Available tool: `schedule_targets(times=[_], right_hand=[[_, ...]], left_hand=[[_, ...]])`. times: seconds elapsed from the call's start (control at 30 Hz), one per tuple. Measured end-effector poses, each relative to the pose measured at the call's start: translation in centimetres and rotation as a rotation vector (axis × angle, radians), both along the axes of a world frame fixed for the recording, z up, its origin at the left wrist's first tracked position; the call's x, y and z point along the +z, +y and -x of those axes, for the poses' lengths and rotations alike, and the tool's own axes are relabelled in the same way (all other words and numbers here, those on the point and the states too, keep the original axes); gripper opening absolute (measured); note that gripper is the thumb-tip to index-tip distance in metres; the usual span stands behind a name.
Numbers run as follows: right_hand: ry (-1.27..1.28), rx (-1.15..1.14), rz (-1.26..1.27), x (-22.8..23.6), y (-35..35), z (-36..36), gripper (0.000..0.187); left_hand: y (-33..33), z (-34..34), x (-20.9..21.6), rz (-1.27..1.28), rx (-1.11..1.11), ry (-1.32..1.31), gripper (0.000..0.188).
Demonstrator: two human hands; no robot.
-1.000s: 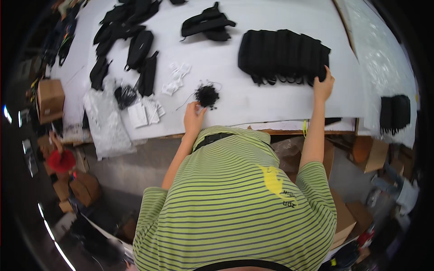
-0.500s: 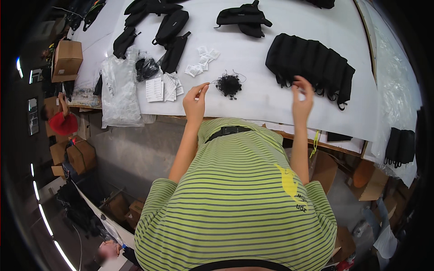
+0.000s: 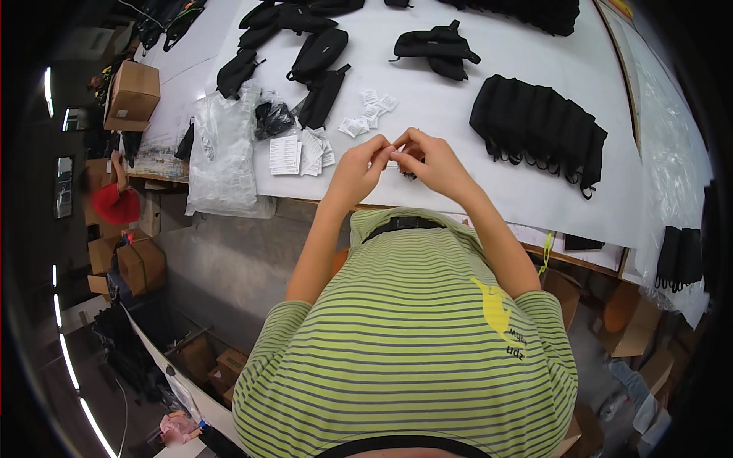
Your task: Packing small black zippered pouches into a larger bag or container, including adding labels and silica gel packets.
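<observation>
Over the near part of the white table, my left hand [image 3: 359,172] and my right hand [image 3: 434,164] meet fingertip to fingertip, both closed in a pinch. The thin black string that my left fingers held a moment ago is too fine to make out between them now. Beneath my right hand, a tangled pile of black strings [image 3: 408,175] shows only in part. Small white packets [image 3: 369,109] lie just beyond my hands. To the left are printed white cards [image 3: 285,156], partly fanned out.
A row of black fabric pouches [image 3: 538,130] lies at right, with more black pouches [image 3: 319,55] at the far left and a black bag [image 3: 437,47] at the back. Clear plastic bags [image 3: 221,153] hang over the table's left front edge. A person in red [image 3: 116,203] is farther left.
My right hand has moved left from beside the pouches to meet my left hand, its fingers now pinched. It now covers most of the string pile. The view has shifted slightly.
</observation>
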State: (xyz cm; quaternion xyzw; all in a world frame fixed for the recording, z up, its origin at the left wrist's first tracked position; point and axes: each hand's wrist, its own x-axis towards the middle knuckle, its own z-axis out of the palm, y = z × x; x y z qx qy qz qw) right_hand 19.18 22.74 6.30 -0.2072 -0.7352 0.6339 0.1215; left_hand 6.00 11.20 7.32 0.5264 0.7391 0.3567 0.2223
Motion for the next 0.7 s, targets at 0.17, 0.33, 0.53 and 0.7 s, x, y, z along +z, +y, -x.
schedule_targets(times=[0.17, 0.33, 0.53, 0.7], right_hand=[[-0.045, 0.001, -0.053, -0.5, 0.6, -0.2, 0.016], [0.122, -0.239, -0.363, 3.0, -0.2, 0.5, 0.011], [0.073, -0.354, -0.391, 2.3, 1.5, 0.8, 0.014], [0.141, -0.369, -0.101, 1.8, 1.9, 0.1, 0.013]], left_hand=[[0.3, 4.6, -5.4, -0.148, 0.125, -0.439, 0.017], [-8.3, 18.6, -18.8, 0.137, 0.93, 0.681, 0.051], [-9.0, 18.4, -17.0, 0.402, 0.733, 0.511, 0.045], [-9.6, 17.4, -15.4, 0.222, 0.843, 0.546, 0.022]])
